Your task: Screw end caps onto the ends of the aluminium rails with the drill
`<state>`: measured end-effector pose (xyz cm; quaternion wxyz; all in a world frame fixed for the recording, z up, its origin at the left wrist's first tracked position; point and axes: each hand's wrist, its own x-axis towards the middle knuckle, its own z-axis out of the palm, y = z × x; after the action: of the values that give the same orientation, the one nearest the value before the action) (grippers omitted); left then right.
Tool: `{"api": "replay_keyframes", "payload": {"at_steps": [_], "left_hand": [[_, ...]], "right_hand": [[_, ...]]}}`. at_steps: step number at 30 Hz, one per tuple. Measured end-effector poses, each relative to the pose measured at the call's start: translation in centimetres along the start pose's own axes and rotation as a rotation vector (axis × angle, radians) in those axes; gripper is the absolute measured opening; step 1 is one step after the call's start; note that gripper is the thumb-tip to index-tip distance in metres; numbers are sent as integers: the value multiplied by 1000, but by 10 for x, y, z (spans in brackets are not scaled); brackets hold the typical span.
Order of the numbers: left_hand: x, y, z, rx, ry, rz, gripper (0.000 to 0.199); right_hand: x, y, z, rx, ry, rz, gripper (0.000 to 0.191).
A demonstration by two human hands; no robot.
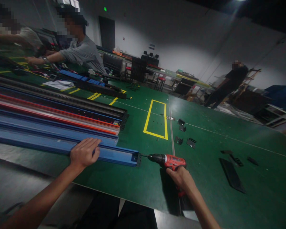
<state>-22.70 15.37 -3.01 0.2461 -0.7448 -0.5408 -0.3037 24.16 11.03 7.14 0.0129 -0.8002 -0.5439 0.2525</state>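
My left hand [85,152] lies over the nearest blue metal profile [114,155], its fingers wrapped across the far edge. At the right end of that profile sits a black end cap [138,158]. My right hand [181,178] grips a red and black cordless drill [173,161] by its handle. The drill is level, and its long thin bit [144,155] points left, with the tip at the end cap. Whether the tip sits in a screw is too small to tell.
Further profiles, among them an orange-edged one [109,126], lie parallel behind. Yellow tape [166,122] marks a rectangle on the green table [205,197]. Small black brackets [191,142] and a black flat piece [231,175] lie right. A person [85,54] works at the far left; another [231,82] stands at the back right.
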Motion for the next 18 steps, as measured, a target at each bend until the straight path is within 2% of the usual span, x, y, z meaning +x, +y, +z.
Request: {"api": "replay_keyframes", "payload": {"at_steps": [18], "left_hand": [[-1,0,0,-136,-45,-99,38]], "right_hand": [[1,2,0,-6,-14,2,35]]}}
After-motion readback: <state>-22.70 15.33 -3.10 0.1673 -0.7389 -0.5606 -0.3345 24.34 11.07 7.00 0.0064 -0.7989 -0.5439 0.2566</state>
